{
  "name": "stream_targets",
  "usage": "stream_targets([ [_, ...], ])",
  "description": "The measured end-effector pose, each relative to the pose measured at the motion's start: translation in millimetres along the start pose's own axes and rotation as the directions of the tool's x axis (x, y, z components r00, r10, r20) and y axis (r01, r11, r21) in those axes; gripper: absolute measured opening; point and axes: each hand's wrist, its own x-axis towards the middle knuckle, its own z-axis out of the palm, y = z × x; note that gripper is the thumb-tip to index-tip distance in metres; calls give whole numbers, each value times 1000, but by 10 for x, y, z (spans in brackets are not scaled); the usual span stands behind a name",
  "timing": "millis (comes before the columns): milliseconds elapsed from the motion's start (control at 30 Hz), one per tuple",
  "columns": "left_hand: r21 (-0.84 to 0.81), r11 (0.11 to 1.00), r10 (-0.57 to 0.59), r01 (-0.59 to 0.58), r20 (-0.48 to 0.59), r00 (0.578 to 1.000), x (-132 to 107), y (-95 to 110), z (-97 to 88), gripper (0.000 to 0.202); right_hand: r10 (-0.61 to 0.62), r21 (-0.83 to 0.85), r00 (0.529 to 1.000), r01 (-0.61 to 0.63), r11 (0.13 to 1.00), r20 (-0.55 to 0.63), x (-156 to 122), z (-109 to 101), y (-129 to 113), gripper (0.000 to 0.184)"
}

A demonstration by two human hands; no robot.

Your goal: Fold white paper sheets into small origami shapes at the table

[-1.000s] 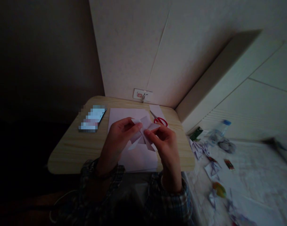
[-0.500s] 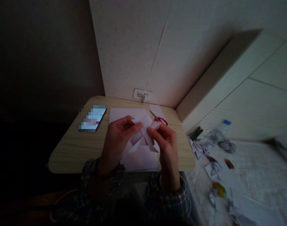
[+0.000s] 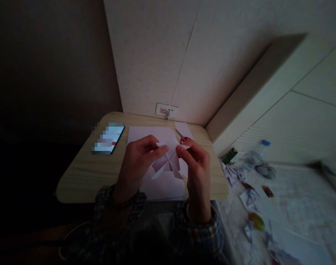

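A small folded white paper, with creases meeting near its middle and pointed flaps at its lower edge, is held up between both hands. My left hand pinches its upper left part between thumb and fingers. At the upper right, my right hand grips a flap the same way. Beneath the folded piece lie flat white sheets on the wooden table. Just beyond my right hand are scissors with red handles, which the fingers partly cover.
A lit phone lies on the table's left side. On the wall behind is a socket plate. To the right, a light-coloured surface bears a bottle with a blue cap, crumpled paper and a yellow-green item.
My right hand has shifted slightly, covering more of the scissors' handles. The paper's right flap has turned, and its top stands a little differently. My left hand has barely moved.
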Motion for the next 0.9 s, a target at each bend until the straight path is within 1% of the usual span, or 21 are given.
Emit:
stream_targets([
  [100,-7,1000,-7,8,8,1000,2,-24,-6,23,-52,-18,998,52,999,-19,-4,3,-22,17],
  [167,-29,1000,9,-10,-18,1000,7,-42,3,22,-80,-46,997,79,996,-13,0,2,-37,17],
  [300,-96,995,1,-8,-73,997,21,-54,47,10,-90,-77,996,89,993,-4,9,1,-41,14],
  [400,-145,989,-13,1,-82,997,24,-50,76,11,-63,-56,998,61,997,-31,6,15,-25,10],
  [467,-147,989,0,-13,-86,996,23,-53,84,12,-28,-29,998,27,999,-56,-1,29,-16,7],
  [533,-138,990,23,-37,-103,994,20,-63,88,11,-5,1,997,5,1000,-82,-7,44,-13,8],
  [700,-162,981,82,-110,-168,982,9,-96,104,6,-5,2,995,5,1000,-105,-11,61,-10,9],
  [800,-146,984,73,-99,-172,982,-2,-91,118,6,-20,4,991,20,1000,-134,-15,68,-8,8],
  [900,-112,990,59,-81,-189,980,-25,-59,138,6,-12,41,988,18,999,-155,-27,83,-16,9],
])
